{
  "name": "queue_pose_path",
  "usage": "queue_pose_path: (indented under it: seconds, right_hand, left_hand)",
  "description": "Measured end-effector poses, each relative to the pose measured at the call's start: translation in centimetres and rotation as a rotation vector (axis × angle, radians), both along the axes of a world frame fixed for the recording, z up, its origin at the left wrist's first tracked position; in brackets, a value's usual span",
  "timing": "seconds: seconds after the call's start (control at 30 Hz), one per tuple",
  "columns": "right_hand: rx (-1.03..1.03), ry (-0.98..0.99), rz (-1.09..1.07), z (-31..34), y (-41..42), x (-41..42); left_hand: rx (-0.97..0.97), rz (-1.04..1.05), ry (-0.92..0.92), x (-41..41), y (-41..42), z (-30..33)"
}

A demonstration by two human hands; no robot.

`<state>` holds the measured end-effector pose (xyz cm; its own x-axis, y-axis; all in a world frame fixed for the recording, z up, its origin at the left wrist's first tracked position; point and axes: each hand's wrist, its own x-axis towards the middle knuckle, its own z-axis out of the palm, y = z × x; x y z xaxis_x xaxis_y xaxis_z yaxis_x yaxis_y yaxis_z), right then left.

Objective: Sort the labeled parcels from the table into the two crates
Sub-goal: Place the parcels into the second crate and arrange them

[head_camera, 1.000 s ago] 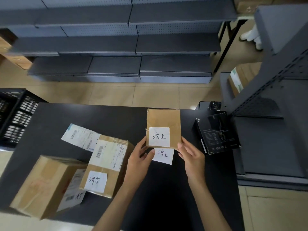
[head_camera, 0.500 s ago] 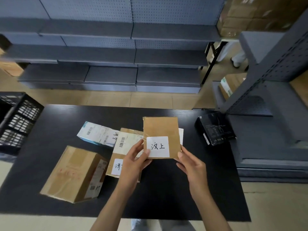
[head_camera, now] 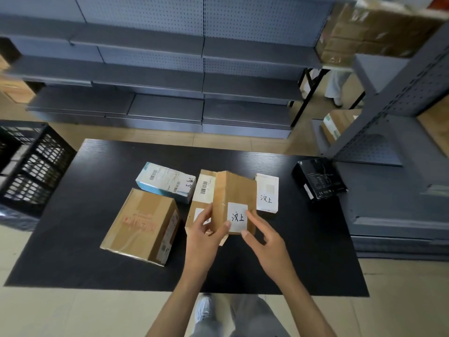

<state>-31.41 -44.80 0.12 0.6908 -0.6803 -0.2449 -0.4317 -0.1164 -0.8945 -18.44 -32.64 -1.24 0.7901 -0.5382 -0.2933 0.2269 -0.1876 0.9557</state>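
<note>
the left grip point(head_camera: 202, 235) clamps a small brown parcel point(head_camera: 237, 193) with thumb over its front face and fingers curled round its left edge, holding it tilted above the black counter point(head_camera: 102, 251). a white label point(head_camera: 237, 218) with two handwritten characters sits on the parcel's front, just beside the left thumb tip. the right grip point(head_camera: 266, 237) is spread apart, fingers fairly straight, its fingertips point(head_camera: 244, 233) at the lower right corner of that label; whether they press the parcel or sit just off it, i cannot tell.

behind the left grip lies a barcoded brown box point(head_camera: 202, 190), mostly hidden by the held parcel. farther left of the left grip rests a large cardboard box point(head_camera: 141, 222), and beyond that a white and blue box point(head_camera: 166, 181) with a shipping label. just beyond the right grip lies a small white box point(head_camera: 267, 193) bearing the same two characters. well to the right of the right grip, at the counter's far corner, sits a black box point(head_camera: 318, 178). far to the left of both grips stands a black crate point(head_camera: 31, 166), off the counter.
</note>
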Motion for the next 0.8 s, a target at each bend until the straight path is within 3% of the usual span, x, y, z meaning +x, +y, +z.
queue_pose_path:
  seconds: [0.2, 0.43, 0.63, 0.8]
  right_hand:
    - [0.309, -0.13, -0.018, 1.8, 2.4, 0.9]
    - [0.33, -0.256, -0.152, 3.5, 3.3, 0.5]
    - [0.371, -0.294, -0.23, 3.4, 4.5, 0.7]
    - [0.388, -0.267, -0.277, 2.3, 4.7, 0.7]
  left_hand:
    - [0.108, -0.137, -0.374, -2.1, 0.3, 0.8]
    - [0.05, -0.334, -0.689, -2.1, 1.6, 0.5]
    - [0.073, -0.461, -0.818, -0.6, 3.2, 1.0]
    - [0.032, -0.445, -0.715, 0.0, 4.6, 0.6]
